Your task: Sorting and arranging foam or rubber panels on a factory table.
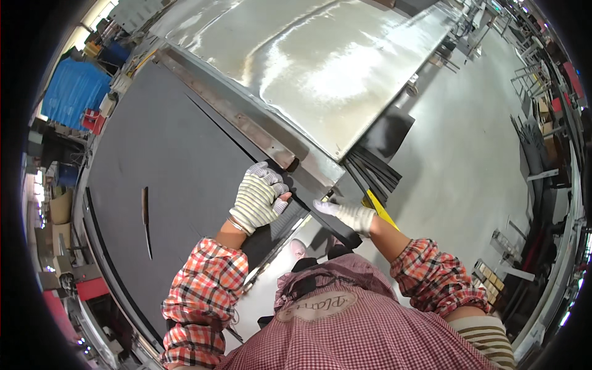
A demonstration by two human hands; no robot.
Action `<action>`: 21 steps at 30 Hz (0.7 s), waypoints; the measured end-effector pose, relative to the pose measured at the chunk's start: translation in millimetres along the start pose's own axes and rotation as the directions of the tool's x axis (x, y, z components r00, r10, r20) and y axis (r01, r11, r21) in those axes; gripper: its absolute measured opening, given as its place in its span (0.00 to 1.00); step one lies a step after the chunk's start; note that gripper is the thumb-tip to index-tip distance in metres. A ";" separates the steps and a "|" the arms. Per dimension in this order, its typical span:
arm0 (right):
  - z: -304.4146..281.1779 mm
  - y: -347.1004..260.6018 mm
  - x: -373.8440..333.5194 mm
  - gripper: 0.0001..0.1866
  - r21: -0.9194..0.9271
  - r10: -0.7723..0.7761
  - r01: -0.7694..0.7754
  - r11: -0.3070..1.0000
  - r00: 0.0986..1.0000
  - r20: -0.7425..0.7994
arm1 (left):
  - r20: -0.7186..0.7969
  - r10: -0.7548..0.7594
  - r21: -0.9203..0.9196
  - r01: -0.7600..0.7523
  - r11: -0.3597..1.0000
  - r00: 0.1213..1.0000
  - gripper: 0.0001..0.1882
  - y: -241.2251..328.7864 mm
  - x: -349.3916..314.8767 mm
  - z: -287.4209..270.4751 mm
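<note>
My left hand (256,197), in a striped white work glove with a bare thumb tip, curls its fingers over a black rubber-like strip (330,227) at the corner of the dark grey sheet (154,142). From under that hand the strip runs down to the right, bending toward my apron. Just above and right of the strip is my right hand (348,214), also gloved, its visible fingers stretched to the left. Some of its fingers are hidden, and whether it touches the strip is unclear. A long rusty metal bar (228,111) lies along the sheet's far edge.
Beyond the bar stands a large shiny metal-topped table (333,68). A knife with a brown handle (145,206) lies on the grey sheet at left. Several black strips (376,172) hang by the table corner, beside a yellow piece (379,208). Cluttered racks (542,135) line the right.
</note>
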State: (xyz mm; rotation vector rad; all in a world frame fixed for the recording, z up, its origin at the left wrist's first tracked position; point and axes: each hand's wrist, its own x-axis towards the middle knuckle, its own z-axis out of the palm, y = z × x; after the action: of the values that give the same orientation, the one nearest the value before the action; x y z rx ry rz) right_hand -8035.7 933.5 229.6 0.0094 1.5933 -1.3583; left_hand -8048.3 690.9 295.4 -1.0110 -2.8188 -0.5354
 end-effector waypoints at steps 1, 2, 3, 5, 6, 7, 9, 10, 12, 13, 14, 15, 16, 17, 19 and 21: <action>-3.6 15.2 2.1 0.36 0.010 -0.124 0.124 0.992 0.991 0.043 | 0.007 0.010 0.000 -0.010 1.000 1.000 0.08 -0.1 1.2 1.2; 0.9 13.1 -11.0 0.34 0.040 -0.147 0.147 0.988 0.989 -0.026 | -0.010 0.000 -0.027 0.000 1.000 1.000 0.08 -3.2 -2.0 4.4; 1.2 3.6 -17.9 0.34 0.045 -0.150 0.151 0.988 0.988 -0.025 | -0.026 -0.002 -0.053 0.001 0.999 1.000 0.08 -3.9 -3.9 5.8; -0.7 -11.8 -23.5 0.35 0.102 -0.052 0.051 0.993 0.999 0.007 | -0.040 -0.013 -0.048 0.011 0.999 0.999 0.07 -7.3 -8.6 14.3; 1.6 -6.4 -15.2 0.34 -0.027 -0.029 0.026 0.999 0.989 -0.144 | -0.052 -0.028 -0.041 0.026 0.999 0.998 0.07 -7.4 -9.6 15.5; 1.3 0.7 -8.3 0.34 -0.022 -0.031 0.028 0.999 0.989 -0.146 | -0.064 -0.043 -0.033 0.041 0.999 0.997 0.07 -6.6 -10.4 16.9; 3.6 1.1 -1.9 0.34 0.108 0.034 -0.043 0.993 0.996 0.085 | -0.054 -0.041 -0.034 0.039 0.999 0.998 0.08 -6.1 -10.9 17.0; 4.9 3.6 -4.9 0.35 0.098 0.000 -0.010 0.995 0.995 0.096 | -0.071 -0.050 -0.062 0.045 0.997 0.996 0.08 -6.2 -10.8 18.4; 3.8 6.2 -5.5 0.36 0.137 0.014 -0.030 0.990 0.993 0.118 | -0.084 -0.079 -0.086 0.072 0.994 0.993 0.08 -3.2 -10.5 16.0; 2.0 8.5 -7.5 0.37 0.174 0.028 -0.052 0.983 0.990 0.140 | -0.084 -0.078 -0.087 0.070 0.994 0.993 0.08 -3.0 -9.3 16.2; 2.8 8.5 -20.3 0.39 0.095 0.077 -0.084 0.992 0.995 0.067 | -0.089 -0.089 -0.101 0.080 0.992 0.992 0.08 -2.7 -13.0 14.6; -7.3 40.6 -27.1 0.38 -0.049 0.063 -0.061 0.997 0.997 0.044 | -0.094 -0.093 -0.119 0.081 0.989 0.991 0.07 -3.8 -12.4 13.8; -25.5 74.3 -35.4 0.39 -0.189 0.048 -0.044 0.981 0.999 0.017 | -0.098 -0.088 -0.112 0.077 0.991 0.991 0.07 -4.3 -9.0 15.7; -35.2 62.5 -60.1 0.40 -0.025 0.038 -0.032 0.999 0.948 0.317 | -0.100 -0.109 -0.099 0.099 0.990 0.989 0.07 -8.1 -17.1 14.2; -47.2 76.6 -90.5 0.43 -0.009 0.051 -0.051 0.999 0.937 0.346 | -0.080 -0.112 -0.125 0.101 0.987 0.991 0.07 -8.9 -12.8 17.3; -26.8 99.9 -62.1 0.44 0.099 -0.248 0.233 0.968 0.950 0.188 | -0.094 -0.082 -0.121 0.071 0.990 0.992 0.07 -5.3 -3.1 18.4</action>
State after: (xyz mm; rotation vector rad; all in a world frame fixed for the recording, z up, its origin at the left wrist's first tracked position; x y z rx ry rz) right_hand -7965.6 1024.9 193.7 -0.2759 1.4068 -1.5550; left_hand -8048.8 691.8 276.1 -0.8712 -2.7755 -0.7470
